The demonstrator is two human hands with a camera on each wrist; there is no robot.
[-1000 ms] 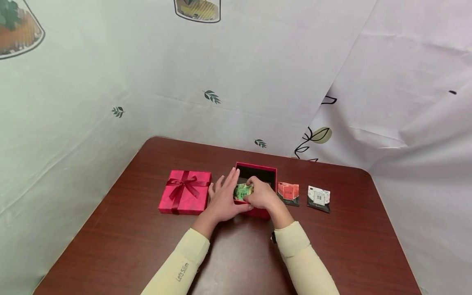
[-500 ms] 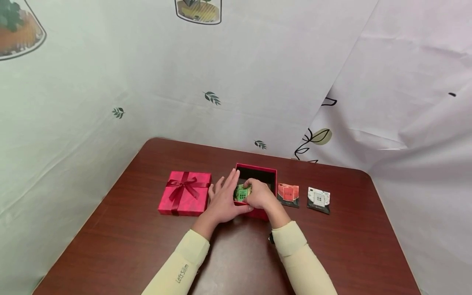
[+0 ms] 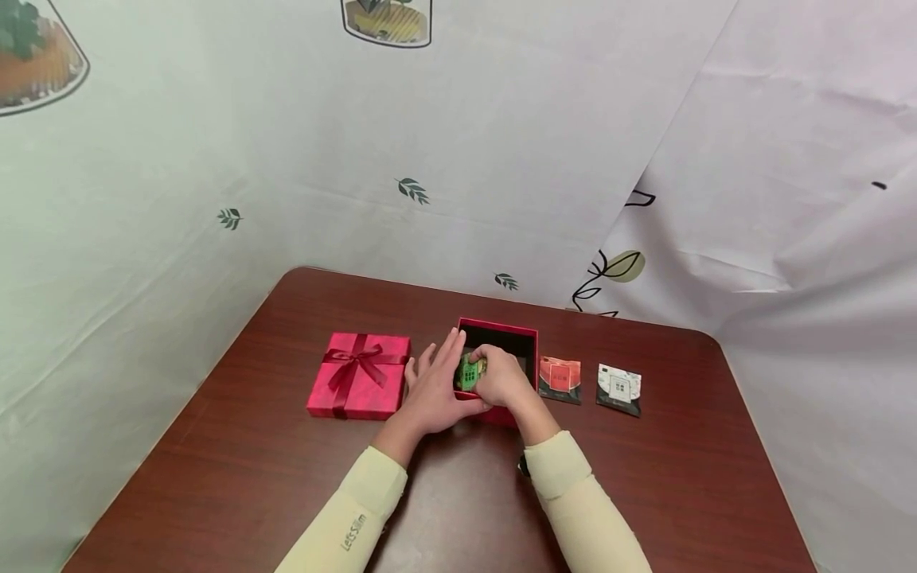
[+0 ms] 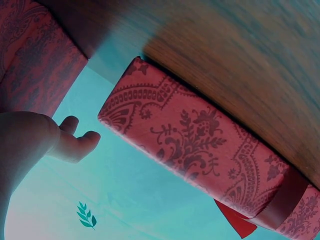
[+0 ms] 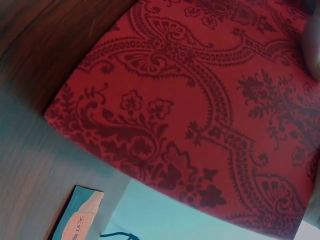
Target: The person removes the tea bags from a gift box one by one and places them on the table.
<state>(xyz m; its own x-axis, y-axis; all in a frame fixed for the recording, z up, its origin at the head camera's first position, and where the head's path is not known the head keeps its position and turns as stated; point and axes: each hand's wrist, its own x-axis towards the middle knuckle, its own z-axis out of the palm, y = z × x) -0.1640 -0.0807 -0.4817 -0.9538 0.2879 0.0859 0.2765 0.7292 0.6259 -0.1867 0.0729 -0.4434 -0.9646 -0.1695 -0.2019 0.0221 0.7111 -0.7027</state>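
An open red box [image 3: 528, 332] with a dark inside stands mid-table; its patterned side [image 5: 200, 110] fills the right wrist view. My right hand [image 3: 501, 378] pinches a green packet [image 3: 469, 372] just over the box's near-left part. My left hand [image 3: 432, 387] lies against the box's left wall with its fingers straight, the thumb along the front edge. In the left wrist view my left fingers [image 4: 75, 142] stick out beside the box's lid [image 4: 210, 160].
The red lid with a ribbon bow [image 3: 360, 374] lies left of the box. An orange packet [image 3: 559, 379] and a white packet [image 3: 619, 388] lie to its right on the brown table [image 3: 236, 461]. Printed cloth hangs behind.
My right hand has turned the green packet more on edge and moved it slightly deeper over the box. The left hand has stayed against the box.
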